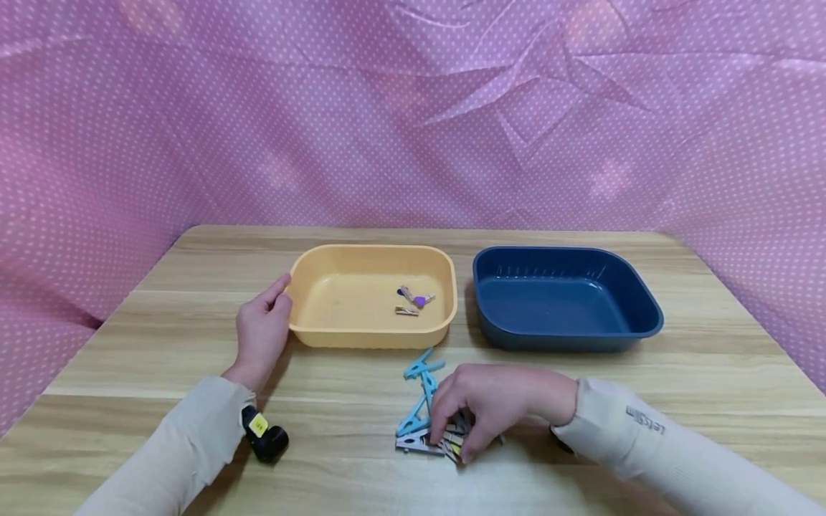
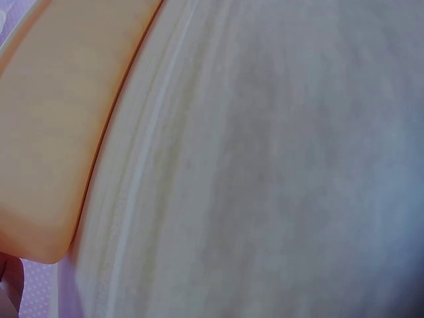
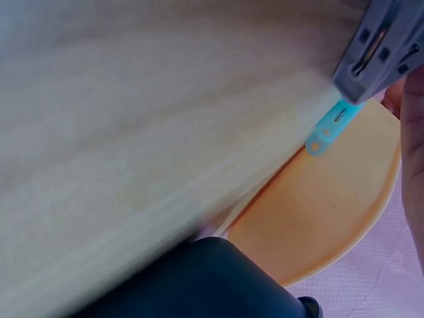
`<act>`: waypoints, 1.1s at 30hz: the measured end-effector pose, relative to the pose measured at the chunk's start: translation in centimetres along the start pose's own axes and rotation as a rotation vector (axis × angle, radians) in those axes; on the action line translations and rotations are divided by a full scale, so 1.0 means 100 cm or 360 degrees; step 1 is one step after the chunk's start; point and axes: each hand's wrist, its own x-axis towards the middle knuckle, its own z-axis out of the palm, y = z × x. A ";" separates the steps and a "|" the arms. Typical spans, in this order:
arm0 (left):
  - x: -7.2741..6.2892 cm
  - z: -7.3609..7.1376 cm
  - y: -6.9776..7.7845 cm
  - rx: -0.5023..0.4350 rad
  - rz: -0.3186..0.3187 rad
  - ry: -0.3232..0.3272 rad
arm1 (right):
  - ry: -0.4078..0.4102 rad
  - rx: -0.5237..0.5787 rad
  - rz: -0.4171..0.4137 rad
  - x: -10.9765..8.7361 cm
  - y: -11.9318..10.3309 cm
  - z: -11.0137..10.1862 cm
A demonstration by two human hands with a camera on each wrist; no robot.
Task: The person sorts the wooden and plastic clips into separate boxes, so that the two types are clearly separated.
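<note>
My left hand [image 1: 263, 331] grips the left side of a yellow plastic basin [image 1: 371, 340], fingers at the rim. Inside the basin lie a few small wooden clothespins [image 1: 406, 311], some with purple decorations. My right hand [image 1: 493, 401] reaches down into a small heap of clothespins in front of the basins. Its thumb and index finger stand around small wooden clothespins [image 1: 452, 450] with a bit of yellow; I cannot tell whether they pinch one. Blue plastic clothespins [image 1: 413, 423] and a grey metal clip [image 1: 416, 441] lie beside these fingers. The palm hides part of the heap.
A dark blue basin [image 1: 568, 342] stands to the right of the yellow one, with nothing seen inside. Both are on a wood-grain table [image 1: 342, 416]. Pink dotted cloth [image 1: 413, 143] hangs behind the table and at its sides.
</note>
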 end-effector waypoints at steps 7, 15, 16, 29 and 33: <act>0.001 0.001 0.000 -0.0013 0.0041 0.0032 | -0.0073 -0.0104 0.0011 0.003 0.003 -0.002; 0.000 0.001 0.000 0.0000 0.0064 0.0033 | -0.0132 -0.0155 0.0167 0.002 0.003 -0.004; 0.000 0.001 0.001 0.0006 0.0061 0.0028 | -0.0132 -0.0155 0.0169 0.001 0.003 -0.004; -0.002 0.001 0.004 -0.0004 0.0048 0.0025 | -0.0124 -0.0160 0.0094 0.001 0.010 -0.004; -0.002 0.000 0.002 0.0000 0.0057 0.0025 | -0.0109 -0.0093 0.0074 0.001 0.012 -0.004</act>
